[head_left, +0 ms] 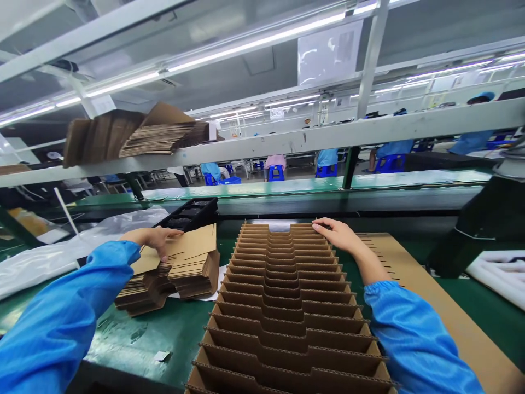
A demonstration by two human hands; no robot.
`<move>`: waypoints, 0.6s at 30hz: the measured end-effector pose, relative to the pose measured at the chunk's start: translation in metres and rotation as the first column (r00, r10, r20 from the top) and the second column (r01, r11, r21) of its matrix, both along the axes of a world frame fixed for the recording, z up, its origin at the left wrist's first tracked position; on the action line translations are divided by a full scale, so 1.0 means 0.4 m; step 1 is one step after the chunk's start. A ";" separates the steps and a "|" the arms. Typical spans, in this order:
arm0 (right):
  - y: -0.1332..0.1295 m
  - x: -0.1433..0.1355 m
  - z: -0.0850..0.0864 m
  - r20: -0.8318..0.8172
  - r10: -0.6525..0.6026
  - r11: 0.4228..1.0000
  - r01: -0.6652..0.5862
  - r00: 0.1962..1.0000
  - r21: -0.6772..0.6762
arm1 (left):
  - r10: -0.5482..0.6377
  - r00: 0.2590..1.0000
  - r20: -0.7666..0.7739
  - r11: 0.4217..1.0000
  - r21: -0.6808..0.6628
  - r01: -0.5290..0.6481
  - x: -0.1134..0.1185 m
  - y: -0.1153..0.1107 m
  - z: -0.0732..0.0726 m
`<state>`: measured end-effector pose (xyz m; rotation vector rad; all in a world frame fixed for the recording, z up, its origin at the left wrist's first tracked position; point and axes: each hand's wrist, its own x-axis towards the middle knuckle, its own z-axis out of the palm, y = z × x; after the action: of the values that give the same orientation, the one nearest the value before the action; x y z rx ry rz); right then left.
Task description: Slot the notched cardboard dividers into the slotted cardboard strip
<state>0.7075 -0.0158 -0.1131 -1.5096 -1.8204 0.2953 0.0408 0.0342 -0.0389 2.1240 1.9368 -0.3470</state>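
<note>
The left hand is on a pile of cut cardboard, fingers bent. The right hand touches the far right corner of the cardboard rack, which sits on the green desk. I can't tell if either hand is gripping.

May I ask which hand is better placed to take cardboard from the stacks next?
Probably the left hand: it is at the cardboard stacks, while the right hand is at the far end of the cardboard grid.
</note>
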 end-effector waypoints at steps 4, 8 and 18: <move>-0.005 -0.006 0.002 0.005 0.003 1.000 -0.003 1.000 0.024 | -0.085 0.996 -0.001 0.988 0.126 0.085 -0.008 -0.027 0.005; -0.009 -0.009 0.005 0.021 0.011 0.999 -0.012 1.000 0.039 | -0.187 0.979 0.085 0.951 0.266 0.159 -0.018 -0.068 0.055; -0.121 -0.089 0.127 0.121 0.169 0.927 -0.199 0.978 0.317 | -0.572 0.685 0.451 0.815 0.215 0.538 0.459 -0.171 0.162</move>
<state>0.6720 -0.0642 -0.0621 -1.1400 -1.9753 0.0070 0.2243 -0.0340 0.0260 2.4940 0.9970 0.1719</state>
